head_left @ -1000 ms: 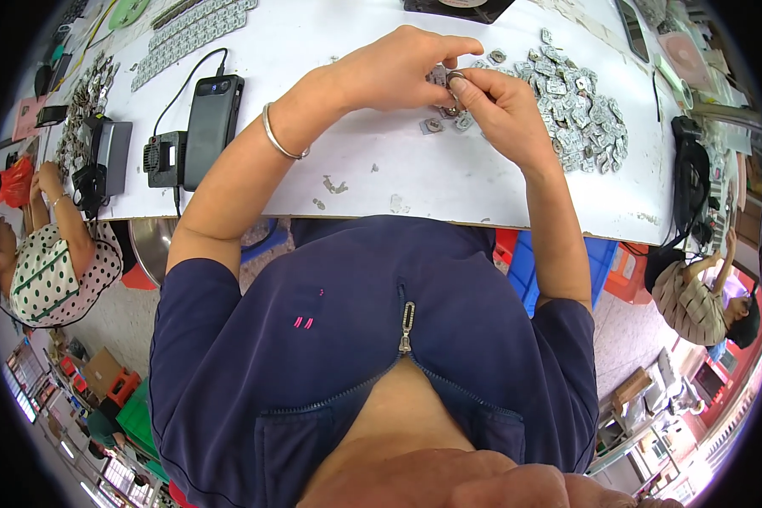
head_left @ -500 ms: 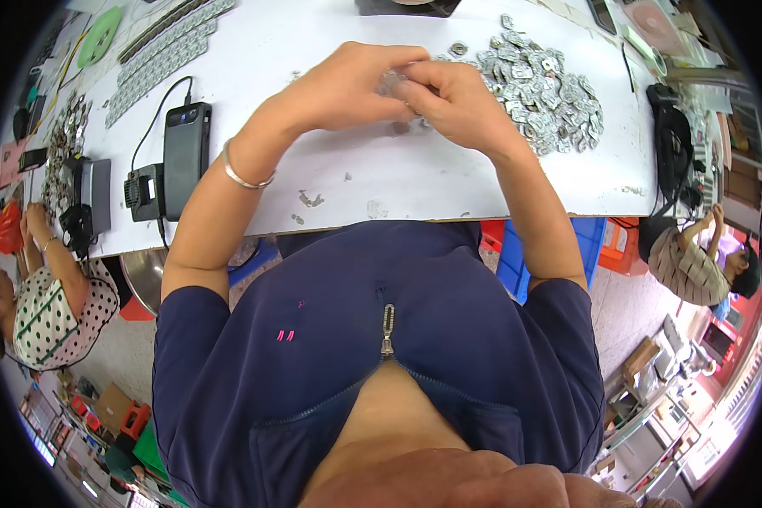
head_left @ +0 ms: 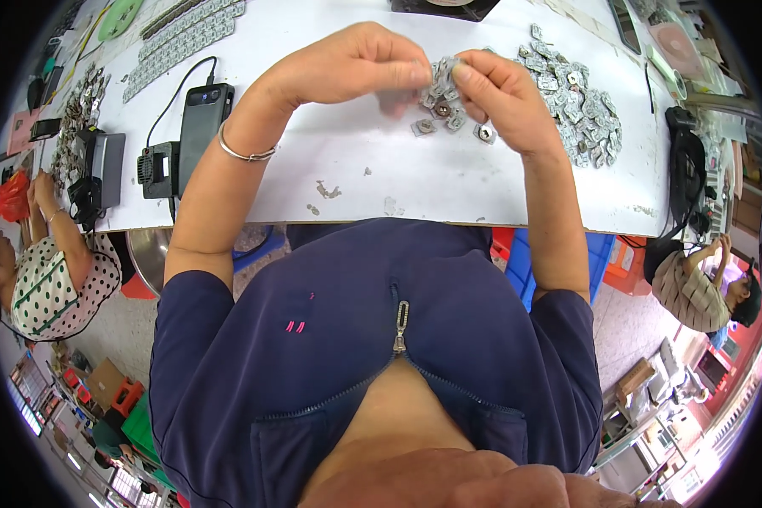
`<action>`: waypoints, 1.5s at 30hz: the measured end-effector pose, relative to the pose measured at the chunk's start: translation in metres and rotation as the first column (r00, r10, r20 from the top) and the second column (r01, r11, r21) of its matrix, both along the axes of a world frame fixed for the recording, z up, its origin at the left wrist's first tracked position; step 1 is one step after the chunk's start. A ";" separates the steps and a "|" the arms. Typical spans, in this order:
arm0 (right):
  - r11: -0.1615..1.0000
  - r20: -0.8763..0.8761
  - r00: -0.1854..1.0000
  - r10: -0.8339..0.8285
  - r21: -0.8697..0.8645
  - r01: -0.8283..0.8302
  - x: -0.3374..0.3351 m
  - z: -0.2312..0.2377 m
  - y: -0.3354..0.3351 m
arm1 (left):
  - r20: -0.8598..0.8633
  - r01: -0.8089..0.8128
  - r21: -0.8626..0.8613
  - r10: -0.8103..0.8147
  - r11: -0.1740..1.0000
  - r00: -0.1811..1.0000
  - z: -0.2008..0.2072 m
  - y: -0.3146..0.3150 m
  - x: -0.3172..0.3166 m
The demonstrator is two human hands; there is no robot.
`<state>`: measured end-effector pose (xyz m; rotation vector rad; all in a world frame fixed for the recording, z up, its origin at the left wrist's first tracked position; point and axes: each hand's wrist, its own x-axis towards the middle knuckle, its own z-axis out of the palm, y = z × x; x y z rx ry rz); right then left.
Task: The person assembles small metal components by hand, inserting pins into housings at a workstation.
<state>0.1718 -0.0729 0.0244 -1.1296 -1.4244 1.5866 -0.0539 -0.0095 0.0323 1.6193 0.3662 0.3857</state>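
Note:
My right hand [head_left: 506, 95] is closed, its thumb and finger pinching a small silver metal part [head_left: 445, 71]. My left hand [head_left: 368, 66] hovers just left of it with the fingers curled. Its fingertips are smeared by motion, so whether anything lies between them is unclear. Below and between the hands, several loose flat metal pieces [head_left: 425, 127] lie on the white table, some with a round dark centre. To the right of my right hand spreads a large heap of the same silver pieces [head_left: 586, 114].
Neat rows of metal pieces [head_left: 182, 46] lie at the far left. A black power bank [head_left: 205, 123] with a cable sits beside my left forearm. A dark fan-like device [head_left: 443, 7] stands at the back. Other people sit left [head_left: 63, 284] and right [head_left: 694, 284].
My hands, together around a small part before, have come apart. The left fingers have moved off it, and my right hand has shifted right. Loose pieces under the hands now show.

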 end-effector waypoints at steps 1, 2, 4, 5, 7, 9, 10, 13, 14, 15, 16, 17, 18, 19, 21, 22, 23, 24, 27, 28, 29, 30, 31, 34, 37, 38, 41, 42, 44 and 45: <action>0.992 0.168 0.980 -0.109 0.074 0.098 0.000 -0.002 0.003 | -0.003 -0.005 0.000 0.005 1.000 1.000 -0.003 0.002 0.000; 0.993 0.165 0.981 -0.105 0.074 0.093 -0.002 -0.001 0.004 | -0.061 -0.185 0.147 0.195 0.972 0.979 -0.007 0.004 0.000; 0.969 0.339 0.919 -0.204 0.202 0.141 -0.005 0.003 0.007 | -0.088 -0.344 0.299 0.384 0.890 0.919 -0.015 0.002 0.004; 0.969 0.340 0.918 -0.203 0.202 0.140 -0.005 0.002 0.008 | -0.007 -0.395 0.501 0.460 0.770 0.888 -0.020 0.000 0.007; 0.950 0.400 0.886 -0.233 0.289 0.119 -0.005 0.000 0.011 | 0.160 -0.433 0.763 0.510 0.479 0.845 -0.019 -0.008 0.014; 0.954 0.423 0.876 -0.234 0.273 0.123 -0.008 0.004 0.012 | 0.202 -0.434 0.803 0.497 0.409 0.844 -0.026 -0.007 0.015; 0.958 0.444 0.864 -0.236 0.258 0.128 -0.010 0.006 0.014 | 0.243 -0.432 0.838 0.480 0.334 0.843 -0.029 -0.006 0.015; 0.949 0.439 0.867 -0.234 0.296 0.107 -0.012 0.007 0.016 | 0.259 -0.404 0.885 0.478 0.230 0.839 -0.030 -0.002 0.016; 0.949 0.439 0.868 -0.234 0.296 0.106 -0.013 0.006 0.017 | 0.259 -0.404 0.885 0.479 0.230 0.839 -0.031 0.000 0.016; 0.947 0.435 0.868 -0.239 0.302 0.110 -0.013 0.004 0.019 | 0.283 -0.415 0.887 0.474 0.200 0.834 -0.032 0.002 0.017; 0.944 0.430 0.869 -0.245 0.309 0.113 -0.013 0.003 0.021 | 0.308 -0.427 0.888 0.469 0.170 0.828 -0.034 0.005 0.017; 0.944 0.430 0.869 -0.244 0.310 0.112 -0.015 0.003 0.023 | 0.308 -0.426 0.889 0.470 0.168 0.827 -0.036 0.006 0.017; 0.927 0.431 0.856 -0.286 0.350 0.133 -0.018 0.003 0.024 | 0.343 -0.469 0.867 0.483 0.168 0.806 -0.039 0.007 0.018; 0.908 0.430 0.842 -0.326 0.391 0.152 -0.020 0.003 0.025 | 0.377 -0.512 0.843 0.496 0.165 0.782 -0.041 0.009 0.018; 0.901 0.435 0.835 -0.337 0.407 0.151 -0.021 -0.001 0.032 | 0.535 -0.633 0.764 0.428 0.122 0.728 -0.046 0.019 0.023; 0.892 0.441 0.824 -0.356 0.424 0.159 -0.019 -0.002 0.037 | 0.677 -0.741 0.665 0.343 0.096 0.651 -0.039 0.021 0.026; 0.891 0.440 0.823 -0.359 0.425 0.161 -0.018 -0.004 0.040 | 0.677 -0.740 0.665 0.340 0.097 0.653 -0.034 0.016 0.026; 0.893 0.409 0.832 -0.375 0.399 0.207 -0.017 -0.005 0.043 | 0.530 -0.695 0.686 0.507 0.214 0.679 -0.029 0.007 0.025; 0.889 0.367 0.843 -0.393 0.385 0.247 -0.017 -0.007 0.047 | 0.369 -0.660 0.679 0.627 0.322 0.686 -0.021 0.002 0.026; 0.884 0.355 0.848 -0.394 0.400 0.243 -0.018 -0.007 0.049 | 0.391 -0.665 0.680 0.615 0.309 0.685 -0.020 0.002 0.026; 0.885 0.354 0.850 -0.390 0.400 0.239 -0.019 -0.006 0.050 | 0.391 -0.666 0.680 0.618 0.305 0.682 -0.025 0.006 0.026; 0.894 0.366 0.848 -0.384 0.377 0.242 -0.021 -0.004 0.050 | 0.399 -0.644 0.722 0.610 0.250 0.684 -0.035 0.011 0.027; 0.902 0.375 0.847 -0.376 0.357 0.242 -0.024 -0.001 0.050 | 0.409 -0.619 0.762 0.603 0.187 0.685 -0.042 0.014 0.026; 0.883 0.407 0.808 -0.427 0.383 0.273 -0.026 -0.001 0.038 | 0.332 -0.575 0.784 0.626 0.232 0.705 -0.042 0.002 0.025; 0.928 0.532 0.771 -0.350 0.311 0.207 -0.012 -0.001 0.017 | 0.277 -0.579 0.703 0.591 0.413 0.757 -0.038 -0.009 0.030; 0.938 0.533 0.785 -0.316 0.302 0.172 -0.010 -0.005 0.010 | 0.231 -0.583 0.642 0.599 0.499 0.767 -0.035 -0.013 0.030; 0.954 0.618 0.759 -0.203 0.299 0.012 -0.009 -0.013 -0.005 | 0.041 -0.373 0.703 0.490 0.605 0.871 -0.045 -0.013 0.026; 0.933 0.556 0.776 -0.299 0.343 0.114 -0.009 -0.017 -0.008 | 0.045 -0.382 0.709 0.501 0.594 0.864 -0.047 -0.012 0.024; 0.895 0.469 0.791 -0.392 0.393 0.211 -0.006 -0.014 -0.014 | -0.082 -0.314 0.693 0.503 0.649 0.860 -0.037 -0.023 0.022; 0.903 0.417 0.825 -0.381 0.360 0.235 -0.004 -0.012 -0.014 | -0.080 -0.332 0.652 0.497 0.682 0.864 -0.029 -0.024 0.022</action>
